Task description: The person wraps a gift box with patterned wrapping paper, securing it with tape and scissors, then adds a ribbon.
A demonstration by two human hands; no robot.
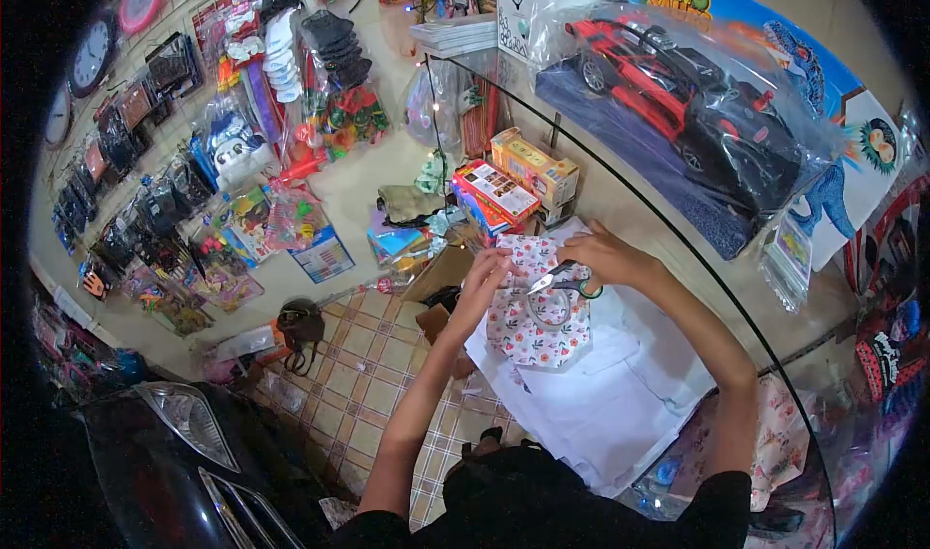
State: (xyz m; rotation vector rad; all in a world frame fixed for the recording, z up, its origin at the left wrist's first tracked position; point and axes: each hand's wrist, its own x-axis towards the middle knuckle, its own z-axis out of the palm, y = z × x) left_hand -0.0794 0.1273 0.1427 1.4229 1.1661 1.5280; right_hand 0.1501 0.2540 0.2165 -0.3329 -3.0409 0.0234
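Note:
A white packet of floral-print paper (pixel 531 344) with red flowers lies in front of me on several large white sheets (pixel 620 408). A clear roll of tape (pixel 550 309) rests on the floral paper. My right hand (pixel 605 258) is at the packet's upper right, closed on a pair of scissors (pixel 554 280) with dark green-edged handles; the blades point left over the paper, just above the tape. At the packet's upper left edge, my left hand (pixel 484 276) touches the paper with its fingers stretched out. The undersides of both hands are hidden.
Small boxes, one red (pixel 496 192) and one yellow (pixel 538 169), stand beyond the packet. A bagged red-and-black toy car (pixel 678 103) sits at the upper right, past the dark-edged glass counter. Goods hang on the left wall; a black motorbike (pixel 165 462) stands lower left.

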